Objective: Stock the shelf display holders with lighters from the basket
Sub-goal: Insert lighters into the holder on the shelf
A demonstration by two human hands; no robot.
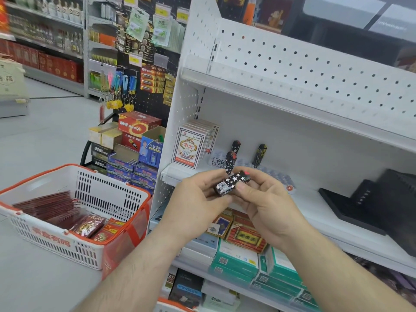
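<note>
Both hands meet in front of the white shelf (319, 208) and share one black lighter (233, 182) printed with white stars, held roughly level, its red-topped end toward the right. The left hand (198, 199) curls its fingers round the lower, labelled end; the right hand (267, 199) pinches the upper end between thumb and fingers. Three more lighters stand upright in the clear display holders (242, 164) at the shelf's back: two star-patterned lighters (233, 157) close together, and one black and gold lighter (259, 156) a little apart to their right. A stack of playing-card packs (191, 146) stands at the shelf's left end, just beside the holders. The white and orange basket (74, 212) sits well to the left of the hands, holding red packets (58, 210); whether it holds any lighters cannot be told. A black box (360, 206) lies at the shelf's right end.
</note>
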